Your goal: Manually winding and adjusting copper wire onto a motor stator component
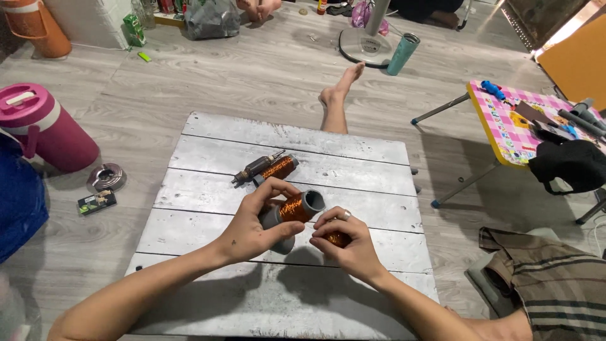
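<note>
My left hand (251,224) grips a grey tube wound with shiny copper wire (297,208), held tilted above a grey plank board (208,196). My right hand (349,240) is closed on a smaller copper-wire coil (338,239), close to the tube's right end; a ring shows on one finger. Farther back on the board lie a second copper-wound spool (278,168) and a dark metal part with pins (252,169), side by side and untouched.
My bare foot (338,91) stretches past the board's far edge. A pink jug (47,129), an ashtray (106,177) and a small box (96,201) sit left. A pink folding table (505,136) with tools stands right; a fan base (369,44) and a teal tumbler (403,53) stand behind.
</note>
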